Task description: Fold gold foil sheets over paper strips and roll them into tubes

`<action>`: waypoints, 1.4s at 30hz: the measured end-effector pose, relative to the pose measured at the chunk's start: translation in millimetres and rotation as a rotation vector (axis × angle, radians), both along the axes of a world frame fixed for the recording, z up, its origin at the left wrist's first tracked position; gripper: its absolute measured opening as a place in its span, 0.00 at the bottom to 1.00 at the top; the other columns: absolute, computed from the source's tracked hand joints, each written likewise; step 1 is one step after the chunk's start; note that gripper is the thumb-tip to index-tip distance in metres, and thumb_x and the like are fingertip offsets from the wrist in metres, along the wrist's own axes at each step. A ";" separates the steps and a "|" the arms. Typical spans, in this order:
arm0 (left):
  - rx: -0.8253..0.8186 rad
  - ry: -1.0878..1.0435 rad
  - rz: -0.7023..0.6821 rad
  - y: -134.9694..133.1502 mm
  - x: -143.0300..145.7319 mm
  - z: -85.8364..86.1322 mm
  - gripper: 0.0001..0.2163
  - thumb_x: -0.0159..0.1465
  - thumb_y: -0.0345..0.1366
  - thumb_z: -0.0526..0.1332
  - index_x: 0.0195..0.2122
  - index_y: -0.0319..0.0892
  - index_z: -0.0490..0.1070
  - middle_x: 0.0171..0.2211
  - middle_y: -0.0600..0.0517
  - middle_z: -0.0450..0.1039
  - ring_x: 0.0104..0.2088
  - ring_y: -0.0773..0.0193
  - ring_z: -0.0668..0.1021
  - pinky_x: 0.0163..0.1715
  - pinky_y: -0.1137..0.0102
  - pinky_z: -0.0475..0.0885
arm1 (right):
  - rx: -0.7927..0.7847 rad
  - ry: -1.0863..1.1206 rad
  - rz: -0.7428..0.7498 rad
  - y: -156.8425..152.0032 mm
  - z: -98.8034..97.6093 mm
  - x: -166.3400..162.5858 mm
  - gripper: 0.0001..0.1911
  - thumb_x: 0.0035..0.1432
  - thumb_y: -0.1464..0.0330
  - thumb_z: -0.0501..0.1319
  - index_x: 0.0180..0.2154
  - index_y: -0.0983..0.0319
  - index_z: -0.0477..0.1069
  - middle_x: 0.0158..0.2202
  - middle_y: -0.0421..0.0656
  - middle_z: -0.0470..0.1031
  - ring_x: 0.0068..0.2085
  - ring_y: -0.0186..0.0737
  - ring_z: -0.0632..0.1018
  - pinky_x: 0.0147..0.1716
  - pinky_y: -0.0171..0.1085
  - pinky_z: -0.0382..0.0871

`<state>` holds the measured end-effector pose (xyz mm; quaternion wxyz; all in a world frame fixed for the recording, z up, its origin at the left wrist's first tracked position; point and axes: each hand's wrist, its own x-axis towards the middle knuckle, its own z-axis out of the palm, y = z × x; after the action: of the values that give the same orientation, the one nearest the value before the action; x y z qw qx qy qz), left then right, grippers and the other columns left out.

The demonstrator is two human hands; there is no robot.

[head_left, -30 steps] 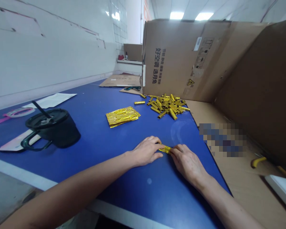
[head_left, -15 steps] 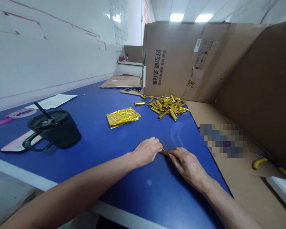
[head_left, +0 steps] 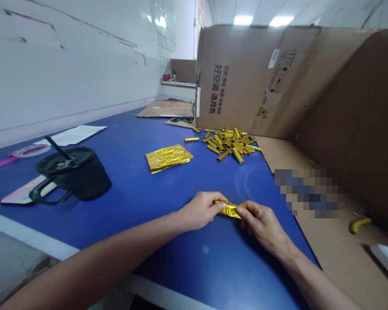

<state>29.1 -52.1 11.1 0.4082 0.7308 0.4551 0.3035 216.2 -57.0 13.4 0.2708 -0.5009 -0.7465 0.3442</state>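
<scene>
Between my two hands is a strip of shiny gold foil paper (head_left: 230, 210), partly folded or rolled. My left hand (head_left: 204, 210) pinches its left end between thumb and fingers, and my right hand (head_left: 261, 221) grips the right end the same way. The fingers cover both ends. Beyond them lies a flat stack of gold foil sheets (head_left: 168, 158) on the blue tabletop (head_left: 142, 189). Farther back is a heap of small folded gold foil rolls (head_left: 231, 144), with one loose foil roll (head_left: 191, 139) just left of it.
A dark lidded mug (head_left: 80, 174) with a straw stands at the left. Near it lie a tape roll (head_left: 32, 150) and a white paper (head_left: 73, 135). A large cardboard box (head_left: 242, 82) rises behind the heap, and cardboard (head_left: 330, 249) runs along the right edge.
The foil between my hands has turned so its broad, shiny face shows. My thumbs have come up onto it, and the hands have shifted slightly apart. The view has moved a little.
</scene>
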 end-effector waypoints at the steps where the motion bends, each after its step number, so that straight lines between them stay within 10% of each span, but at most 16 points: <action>1: -0.009 -0.013 -0.003 -0.6 0.3 -0.2 0.11 0.59 0.37 0.50 0.36 0.39 0.68 0.15 0.59 0.60 0.17 0.72 0.66 0.18 0.78 0.58 | -0.015 0.009 0.002 0.3 -0.7 0.4 0.17 0.56 0.59 0.50 0.23 0.62 0.64 0.17 0.35 0.62 0.18 0.29 0.62 0.17 0.30 0.56; 9: -0.077 -0.096 0.064 -1.4 2.3 -1.8 0.11 0.58 0.37 0.50 0.31 0.37 0.68 0.13 0.59 0.58 0.14 0.73 0.63 0.15 0.78 0.57 | -0.122 0.174 0.019 -1.1 1.6 -3.5 0.13 0.51 0.59 0.57 0.31 0.63 0.65 0.19 0.35 0.63 0.19 0.29 0.63 0.17 0.29 0.57; 20: 0.030 -0.027 0.047 -2.3 4.4 -5.2 0.11 0.60 0.36 0.48 0.26 0.38 0.66 0.18 0.57 0.62 0.20 0.72 0.65 0.21 0.77 0.58 | -0.035 0.085 -0.007 -0.9 0.2 -1.8 0.19 0.55 0.58 0.51 0.19 0.62 0.61 0.15 0.35 0.59 0.18 0.28 0.59 0.17 0.30 0.53; 26: 0.091 -0.022 0.098 -1.6 3.4 -6.1 0.11 0.60 0.35 0.48 0.25 0.39 0.65 0.18 0.58 0.61 0.21 0.72 0.65 0.22 0.76 0.58 | -0.169 0.190 0.056 -3.9 4.2 -4.9 0.12 0.51 0.60 0.57 0.32 0.63 0.63 0.19 0.33 0.60 0.19 0.27 0.61 0.17 0.29 0.54; 42: 0.274 0.132 0.073 -9.5 4.7 -0.7 0.11 0.62 0.34 0.47 0.29 0.39 0.66 0.22 0.57 0.65 0.24 0.71 0.67 0.27 0.76 0.61 | -0.180 0.196 0.049 -3.4 1.0 -5.7 0.20 0.55 0.56 0.50 0.19 0.62 0.60 0.13 0.34 0.59 0.15 0.27 0.58 0.15 0.29 0.50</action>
<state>33.9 -61.6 10.4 0.2624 0.7810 0.4616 0.3287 210.5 -60.4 14.4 0.2877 -0.4688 -0.6947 0.4635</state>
